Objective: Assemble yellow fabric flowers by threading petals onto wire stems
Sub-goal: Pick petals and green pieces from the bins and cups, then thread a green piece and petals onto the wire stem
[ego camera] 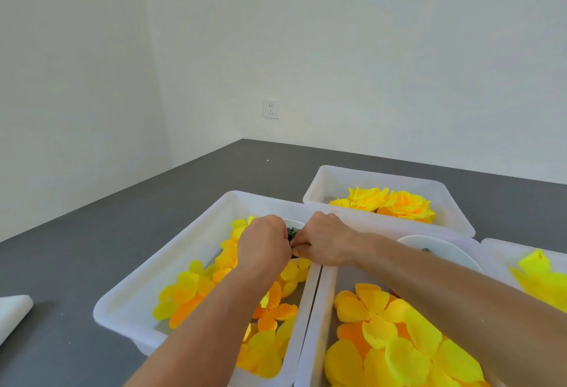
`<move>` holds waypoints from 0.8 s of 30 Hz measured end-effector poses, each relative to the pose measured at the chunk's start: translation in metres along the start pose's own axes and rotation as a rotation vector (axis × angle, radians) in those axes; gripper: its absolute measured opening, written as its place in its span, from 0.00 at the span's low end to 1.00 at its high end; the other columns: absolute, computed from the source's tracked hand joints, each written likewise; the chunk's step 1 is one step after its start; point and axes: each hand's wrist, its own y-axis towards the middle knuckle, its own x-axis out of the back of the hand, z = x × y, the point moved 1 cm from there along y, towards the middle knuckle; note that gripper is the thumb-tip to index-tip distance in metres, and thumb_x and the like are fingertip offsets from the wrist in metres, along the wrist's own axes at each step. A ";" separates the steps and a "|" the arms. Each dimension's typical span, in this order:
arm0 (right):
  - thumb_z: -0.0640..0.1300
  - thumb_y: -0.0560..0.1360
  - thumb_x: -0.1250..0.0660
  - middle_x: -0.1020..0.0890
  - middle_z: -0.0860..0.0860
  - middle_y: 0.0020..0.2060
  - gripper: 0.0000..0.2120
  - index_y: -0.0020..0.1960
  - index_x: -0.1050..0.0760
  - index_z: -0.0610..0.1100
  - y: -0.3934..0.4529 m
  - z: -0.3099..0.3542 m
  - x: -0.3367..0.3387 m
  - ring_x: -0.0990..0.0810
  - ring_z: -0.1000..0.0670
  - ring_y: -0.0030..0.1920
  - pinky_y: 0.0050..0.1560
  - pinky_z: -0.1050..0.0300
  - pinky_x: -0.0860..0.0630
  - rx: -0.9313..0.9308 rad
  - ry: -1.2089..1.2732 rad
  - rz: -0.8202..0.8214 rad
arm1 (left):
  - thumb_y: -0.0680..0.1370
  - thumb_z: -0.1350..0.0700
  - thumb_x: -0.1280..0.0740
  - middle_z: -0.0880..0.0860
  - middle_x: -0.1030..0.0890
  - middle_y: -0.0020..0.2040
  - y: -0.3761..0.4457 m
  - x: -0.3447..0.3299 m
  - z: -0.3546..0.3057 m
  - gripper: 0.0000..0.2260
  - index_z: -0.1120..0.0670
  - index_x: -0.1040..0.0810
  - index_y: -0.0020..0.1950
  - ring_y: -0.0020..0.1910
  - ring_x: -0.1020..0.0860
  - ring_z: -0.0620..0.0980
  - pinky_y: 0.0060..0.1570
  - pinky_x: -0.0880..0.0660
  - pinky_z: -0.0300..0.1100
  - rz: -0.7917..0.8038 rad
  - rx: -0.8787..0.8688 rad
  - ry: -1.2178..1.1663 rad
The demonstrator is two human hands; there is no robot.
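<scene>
My left hand (pixel 264 242) and my right hand (pixel 325 242) meet over a small white bowl (pixel 296 223) of dark green pieces (pixel 292 231) at the far end of the left white bin (pixel 129 294). Both hands have curled fingers that pinch something small and dark between them; the hands hide what it is. Loose yellow and orange fabric petals (pixel 184 291) lie in this bin. Larger yellow petals (pixel 395 343) fill the middle bin (pixel 319 303). Finished yellow flowers (pixel 389 202) sit in the far bin (pixel 334 184).
A white bowl (pixel 441 251) stands at the back of the middle bin. A bin at the right edge (pixel 503 247) holds more yellow petals (pixel 543 279). White folded material (pixel 12 310) lies at the left on the dark grey table (pixel 92 217). White walls stand behind.
</scene>
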 end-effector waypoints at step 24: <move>0.41 0.74 0.32 0.16 0.46 0.46 0.08 0.50 0.17 0.42 0.014 -0.001 -0.005 0.21 0.47 0.48 0.54 0.54 0.26 0.041 0.361 -0.208 | 0.75 0.59 0.35 0.52 0.25 0.38 0.002 -0.002 0.003 0.05 0.57 0.20 0.46 0.37 0.27 0.49 0.34 0.31 0.38 -0.015 0.058 -0.075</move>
